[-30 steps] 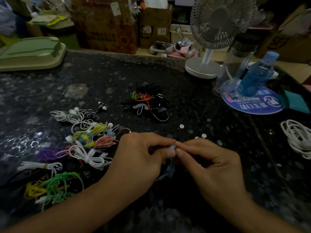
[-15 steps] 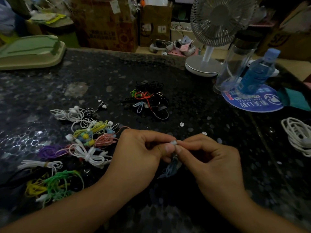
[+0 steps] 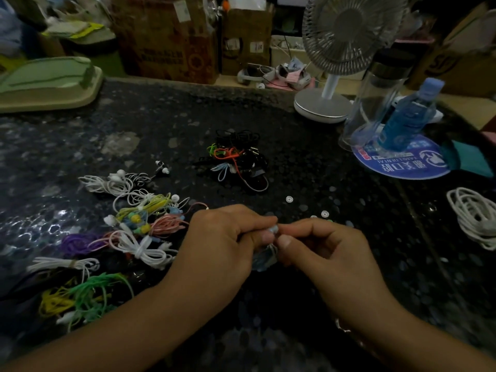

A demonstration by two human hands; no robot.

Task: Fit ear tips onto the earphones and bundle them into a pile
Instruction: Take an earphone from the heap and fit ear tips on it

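Earbud (image 3: 273,229), pale, mostly hidden, pinched between thumb and forefinger of left hand (image 3: 220,242) and right hand (image 3: 322,251) above dark speckled table (image 3: 308,162); light-blue cord (image 3: 264,257) dangles blurred beneath. Ear tip itself indistinguishable. Loose white ear tips (image 3: 289,199) just beyond; bundled earphones pile (image 3: 134,226) left, dark bundle (image 3: 239,157) behind. Since a second ago: hands tilted slightly, grip unchanged
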